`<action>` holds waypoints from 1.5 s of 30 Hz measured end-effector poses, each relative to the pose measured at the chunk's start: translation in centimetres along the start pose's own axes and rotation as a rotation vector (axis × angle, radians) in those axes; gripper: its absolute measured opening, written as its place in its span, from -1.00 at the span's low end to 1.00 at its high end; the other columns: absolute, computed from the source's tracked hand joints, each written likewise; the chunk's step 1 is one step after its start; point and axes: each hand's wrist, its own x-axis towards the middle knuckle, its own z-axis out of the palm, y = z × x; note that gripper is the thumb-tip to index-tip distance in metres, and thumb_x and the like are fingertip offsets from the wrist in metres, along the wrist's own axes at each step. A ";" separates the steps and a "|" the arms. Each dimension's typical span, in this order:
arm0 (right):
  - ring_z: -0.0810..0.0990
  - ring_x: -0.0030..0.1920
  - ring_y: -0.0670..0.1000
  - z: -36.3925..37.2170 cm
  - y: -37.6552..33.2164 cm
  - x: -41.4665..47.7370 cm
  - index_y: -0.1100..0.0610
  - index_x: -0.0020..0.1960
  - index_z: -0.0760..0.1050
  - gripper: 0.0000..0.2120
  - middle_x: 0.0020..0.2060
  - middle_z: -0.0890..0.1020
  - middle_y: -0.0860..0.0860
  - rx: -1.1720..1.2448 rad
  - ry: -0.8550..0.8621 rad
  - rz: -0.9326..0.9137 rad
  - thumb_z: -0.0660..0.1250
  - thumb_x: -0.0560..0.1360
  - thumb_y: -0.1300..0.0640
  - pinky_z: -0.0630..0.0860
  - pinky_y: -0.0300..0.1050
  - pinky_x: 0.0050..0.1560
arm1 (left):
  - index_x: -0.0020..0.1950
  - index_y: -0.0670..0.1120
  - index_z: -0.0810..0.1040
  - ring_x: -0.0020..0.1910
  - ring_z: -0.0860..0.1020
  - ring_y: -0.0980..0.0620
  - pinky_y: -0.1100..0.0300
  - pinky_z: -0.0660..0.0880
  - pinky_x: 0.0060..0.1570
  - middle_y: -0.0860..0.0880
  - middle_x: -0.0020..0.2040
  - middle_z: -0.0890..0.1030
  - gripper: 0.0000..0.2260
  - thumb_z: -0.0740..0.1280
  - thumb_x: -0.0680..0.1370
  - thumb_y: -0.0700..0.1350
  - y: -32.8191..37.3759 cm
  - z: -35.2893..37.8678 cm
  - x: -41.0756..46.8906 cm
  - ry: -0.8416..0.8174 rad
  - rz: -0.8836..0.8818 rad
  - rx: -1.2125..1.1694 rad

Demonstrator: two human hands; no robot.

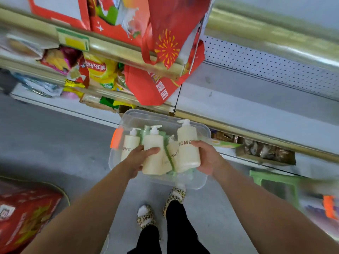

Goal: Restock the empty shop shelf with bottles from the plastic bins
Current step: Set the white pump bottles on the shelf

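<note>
cream pump bottles (130, 143) sit in a clear plastic bin (199, 182) on the grey floor, just in front of the bare white shelf (256, 105). the left hand (139, 161) has its thumb and fingers curled tight round one bottle (153, 156), and the right hand (208, 158) is wrapped round a taller bottle (188, 153), both over the bin. red bags (165, 43) hang from the shelves above.
</note>
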 end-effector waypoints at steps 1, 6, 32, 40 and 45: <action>0.54 0.28 0.28 0.8 -0.1 -1.1 0.18 0.41 0.44 -0.22 0.29 0.56 0.24 0.002 -0.025 -0.028 0.63 0.25 0.09 0.43 0.30 0.32 | 0.25 0.00 0.54 0.11 0.64 -0.07 -0.07 0.58 0.10 -0.01 0.12 0.69 -0.39 0.58 0.26 0.13 0.4 0.4 -0.9 -0.028 0.021 -0.004; 0.64 0.10 0.19 4.5 -1.6 -7.3 0.18 0.21 0.57 -0.42 0.07 0.68 0.19 -0.129 0.034 -0.231 0.63 0.25 0.07 0.55 0.20 0.16 | 0.24 -0.06 0.56 0.07 0.66 -0.07 -0.10 0.56 0.17 -0.03 0.02 0.72 -0.53 0.53 0.39 0.07 3.2 3.9 -6.1 -0.122 0.180 -0.023; 0.63 0.20 0.07 2.6 -29.4 -29.8 0.10 0.37 0.42 -0.21 0.19 0.66 0.04 -0.419 0.125 -1.123 0.61 0.19 0.07 0.55 0.03 0.20 | 0.28 -0.16 0.52 0.10 0.65 -0.22 -0.08 0.61 -0.01 -0.22 0.12 0.67 -0.45 0.56 0.38 0.03 25.7 24.0 -19.2 -0.358 0.872 -0.031; 0.58 0.18 0.05 -1.9 -37.8 -26.1 0.01 0.32 0.43 -0.28 0.16 0.62 0.01 -0.523 0.207 -1.076 0.65 0.23 0.19 0.49 0.10 0.28 | 0.28 -0.15 0.55 0.08 0.66 -0.24 -0.09 0.61 -0.04 -0.23 0.10 0.68 -0.43 0.55 0.34 0.04 30.5 28.4 -16.8 -0.299 0.916 -0.077; 0.60 0.17 0.03 -3.5 -41.5 -22.8 0.02 0.35 0.44 -0.16 0.18 0.64 0.00 -0.538 0.211 -1.068 0.68 0.13 0.07 0.52 0.04 0.23 | 0.26 -0.12 0.56 0.09 0.65 -0.24 -0.16 0.59 0.07 -0.21 0.10 0.68 -0.44 0.55 0.33 0.07 32.0 30.0 -15.2 -0.252 0.948 -0.077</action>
